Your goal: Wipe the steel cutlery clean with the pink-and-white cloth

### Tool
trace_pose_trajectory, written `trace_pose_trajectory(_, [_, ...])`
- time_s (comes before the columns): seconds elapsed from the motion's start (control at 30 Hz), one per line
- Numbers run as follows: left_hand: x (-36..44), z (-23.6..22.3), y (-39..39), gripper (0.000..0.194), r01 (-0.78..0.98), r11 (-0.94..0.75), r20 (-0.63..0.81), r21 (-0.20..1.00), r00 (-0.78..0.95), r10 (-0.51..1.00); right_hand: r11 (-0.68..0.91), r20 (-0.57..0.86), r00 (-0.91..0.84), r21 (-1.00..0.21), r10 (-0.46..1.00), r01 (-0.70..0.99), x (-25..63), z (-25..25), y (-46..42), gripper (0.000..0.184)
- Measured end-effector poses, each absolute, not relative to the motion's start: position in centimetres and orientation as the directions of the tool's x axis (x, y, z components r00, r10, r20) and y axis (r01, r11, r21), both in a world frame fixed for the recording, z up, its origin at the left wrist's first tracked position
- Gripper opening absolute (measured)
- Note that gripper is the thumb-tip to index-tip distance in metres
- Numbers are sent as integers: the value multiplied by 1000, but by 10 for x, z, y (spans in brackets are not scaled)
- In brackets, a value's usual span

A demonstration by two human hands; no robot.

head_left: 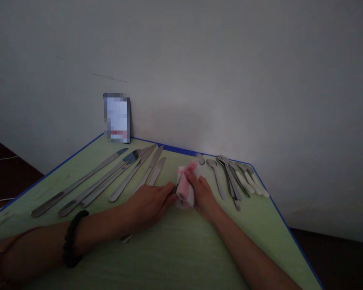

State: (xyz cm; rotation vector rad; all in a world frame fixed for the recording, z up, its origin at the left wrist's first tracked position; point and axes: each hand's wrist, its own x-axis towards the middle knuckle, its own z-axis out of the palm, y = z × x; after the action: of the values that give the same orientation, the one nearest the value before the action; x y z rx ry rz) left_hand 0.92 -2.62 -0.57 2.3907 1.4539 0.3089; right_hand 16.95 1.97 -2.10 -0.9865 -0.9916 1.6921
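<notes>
My right hand (203,195) is closed around a folded pink-and-white cloth (186,185), near the middle of the table. My left hand (151,203) reaches in from the left, its fingers pinched at the cloth's left edge on a thin dark metal piece of cutlery (175,189). The cloth wraps most of that piece, so its kind is hidden. Beyond the right hand shows a spoon's bowl (201,158); its handle is out of sight. Several table knives (128,179) lie to the left, some partly behind my left hand and forearm.
Right of my hands lie a metal spoon (217,177), a bunch of metal cutlery (231,177) and several white-handled pieces (254,181). A phone (117,119) leans against the wall (230,80) at the back left. The green table (181,257) has a blue edge.
</notes>
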Motion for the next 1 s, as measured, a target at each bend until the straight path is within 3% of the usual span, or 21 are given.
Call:
trace_pose_trajectory(0.13, [10, -6, -26, 30, 843, -428, -13, 325, 456, 890, -240, -166, -286, -938, 944, -250, 171, -22, 21, 39])
trace_pose_trajectory(0.23, [8, -7, -25, 30, 829, -438, 4, 347, 466, 885, -242, -172, -306, -947, 936, -210, 171, -22, 21, 41])
trace_pose_trajectory(0.43, [3, -5, -22, 28, 708, -410, 40, 575, 476, 878, -287, -208, -308, -927, 928, -239, 170, -21, 18, 40])
trace_pose_trajectory(0.6, [1, -4, -18, 35, 491, -211, -64, 845, 485, 872, -405, -304, -283, -799, 910, -444, 171, -17, 21, 37])
trace_pose_trajectory(0.73, [1, -5, -16, 36, 436, -168, -55, 884, 454, 889, -437, -315, -308, -724, 898, -534, 173, -17, 25, 34])
trace_pose_trajectory(0.87, [1, -6, -16, 31, 414, -187, -28, 891, 461, 887, -407, -303, -278, -757, 912, -511, 173, -18, 24, 34])
trace_pose_trajectory(1.0, [1, -8, -15, 34, 298, -87, -76, 951, 496, 865, -373, -260, -284, -787, 923, -491, 171, -16, 22, 38])
